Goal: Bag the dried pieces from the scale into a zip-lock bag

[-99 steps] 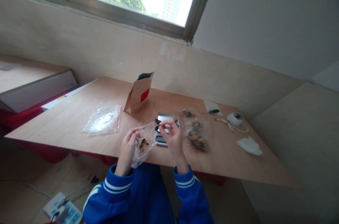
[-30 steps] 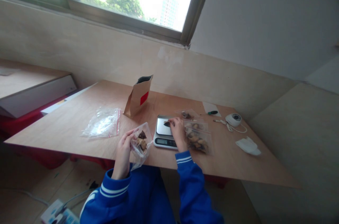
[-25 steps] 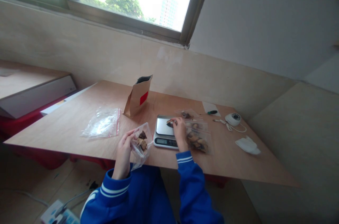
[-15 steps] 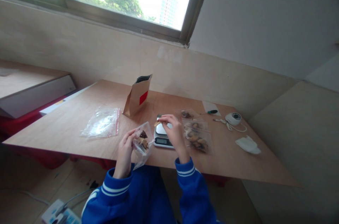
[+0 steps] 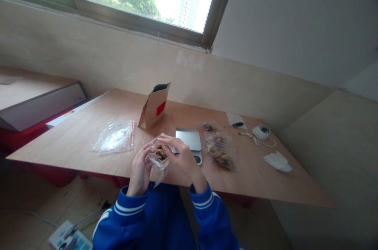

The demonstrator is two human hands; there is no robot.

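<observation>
My left hand (image 5: pixel 139 171) is closed on the side of a small clear zip bag (image 5: pixel 160 171), held above the table's front edge. Brown dried pieces (image 5: pixel 161 153), perhaps mushroom, lie inside it. Against the bag's right rim is my right hand (image 5: pixel 183 160), its fingers bent together on the plastic; whether a piece is also in them I cannot see. Just beyond that hand sits a digital kitchen scale (image 5: pixel 188 139) with a bare metal plate, its display partly covered by the hand.
A kraft paper pouch (image 5: pixel 153 108) with a red label stands open at the back. Flat clear bags (image 5: pixel 113 136) lie left. Filled zip bags (image 5: pixel 220 155), a green-handled screwdriver (image 5: pixel 238 124), a white dome camera (image 5: pixel 261 132) and a crumpled white tissue (image 5: pixel 277 161) are on the right.
My right hand has moved left and down from over the scale to the bag's opening, and the piece it held is no longer visible in its fingers. The scale's plate is now uncovered.
</observation>
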